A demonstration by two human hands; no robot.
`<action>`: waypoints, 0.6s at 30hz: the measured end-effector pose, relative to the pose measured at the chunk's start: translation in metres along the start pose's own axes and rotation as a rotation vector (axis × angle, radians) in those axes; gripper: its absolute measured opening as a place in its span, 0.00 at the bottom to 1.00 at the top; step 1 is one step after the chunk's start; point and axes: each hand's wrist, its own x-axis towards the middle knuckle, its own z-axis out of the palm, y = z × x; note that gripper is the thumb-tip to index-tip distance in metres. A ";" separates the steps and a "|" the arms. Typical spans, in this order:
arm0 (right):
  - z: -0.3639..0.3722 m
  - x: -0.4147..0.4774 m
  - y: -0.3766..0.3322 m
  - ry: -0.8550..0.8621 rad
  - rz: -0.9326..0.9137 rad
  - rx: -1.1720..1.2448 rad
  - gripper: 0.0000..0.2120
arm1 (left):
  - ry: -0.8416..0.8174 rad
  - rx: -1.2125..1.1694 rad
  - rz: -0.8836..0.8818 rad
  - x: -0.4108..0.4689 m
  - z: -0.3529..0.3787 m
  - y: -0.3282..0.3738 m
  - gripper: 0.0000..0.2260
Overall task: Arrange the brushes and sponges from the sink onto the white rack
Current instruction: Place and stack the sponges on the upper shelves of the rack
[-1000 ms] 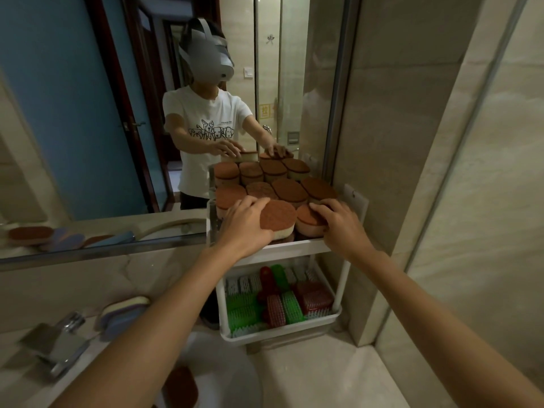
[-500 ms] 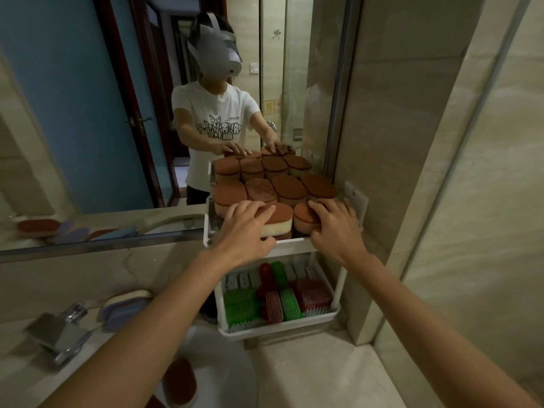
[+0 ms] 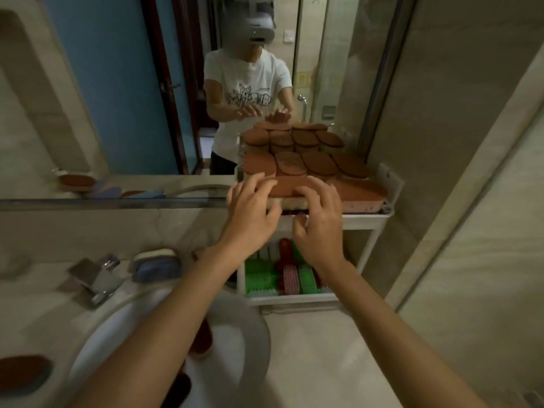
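Reaching across the bench (image 3: 309, 363), both arms are stretched to the white rack (image 3: 369, 245). The left grip (image 3: 250, 214) is laid, fingers spread and released, on the front sponge (image 3: 290, 187) of the top shelf. The right grip (image 3: 321, 231) is held just beside it, loosely curled, nothing clasped. More brown-topped sponges (image 3: 306, 163) are packed in rows behind. Green and red brushes (image 3: 262, 278) are stacked on the lower shelf. Dark sponges (image 3: 203, 337) are seen in the sink (image 3: 117, 334), and a blue one (image 3: 156, 265) by the tap (image 3: 94, 279).
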 end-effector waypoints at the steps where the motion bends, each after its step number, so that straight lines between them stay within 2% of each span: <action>1: 0.007 -0.007 -0.017 0.008 -0.014 0.093 0.20 | 0.049 -0.046 -0.055 -0.010 -0.007 -0.009 0.18; 4: 0.036 -0.032 -0.070 -0.092 0.005 0.334 0.19 | 0.122 -0.150 -0.245 -0.050 -0.026 -0.057 0.13; 8: 0.091 -0.082 -0.138 -0.374 0.089 0.485 0.18 | 0.123 -0.198 -0.551 -0.117 -0.040 -0.141 0.12; 10: 0.118 -0.108 -0.173 -0.587 0.119 0.468 0.15 | 0.092 -0.195 -0.714 -0.155 -0.048 -0.185 0.11; 13: 0.157 -0.146 -0.226 -0.940 0.150 0.423 0.15 | 0.022 -0.161 -0.905 -0.207 -0.067 -0.249 0.11; 16: 0.198 -0.177 -0.273 -1.069 0.068 0.380 0.16 | -0.014 -0.141 -0.986 -0.252 -0.089 -0.310 0.09; 18: 0.225 -0.191 -0.302 -1.176 0.063 0.368 0.17 | 0.006 -0.102 -1.063 -0.275 -0.103 -0.348 0.11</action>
